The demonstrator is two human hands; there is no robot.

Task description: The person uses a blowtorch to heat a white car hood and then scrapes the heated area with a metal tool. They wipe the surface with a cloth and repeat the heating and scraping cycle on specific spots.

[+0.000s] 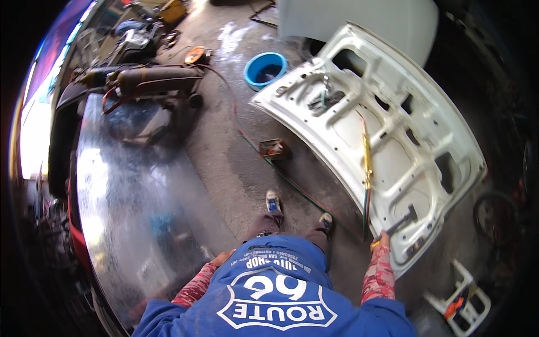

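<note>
My right hand [381, 241] is closed round the handle of a hammer [411, 214], whose dark head lies over the near corner of a white car panel [387, 191]. The panel shows its ribbed inner side, with cut-outs. A brass gas torch [367, 154] lies across it, its thin tip pointing away from me. Farther up the panel are clamp-like metal tools [324, 98]. My left hand [223, 258] is low beside my waist, close to the edge of a shiny metal sheet [163, 202]; its fingers are mostly hidden by the blue shirt.
Red and green hoses [289, 180] run over the concrete floor from near the gas cylinders [151, 78] to the torch. A small open box [272, 149] sits by the hoses. Beyond are a blue basin [265, 68] and an orange reel [195, 54]. A white frame [474, 309] lies right.
</note>
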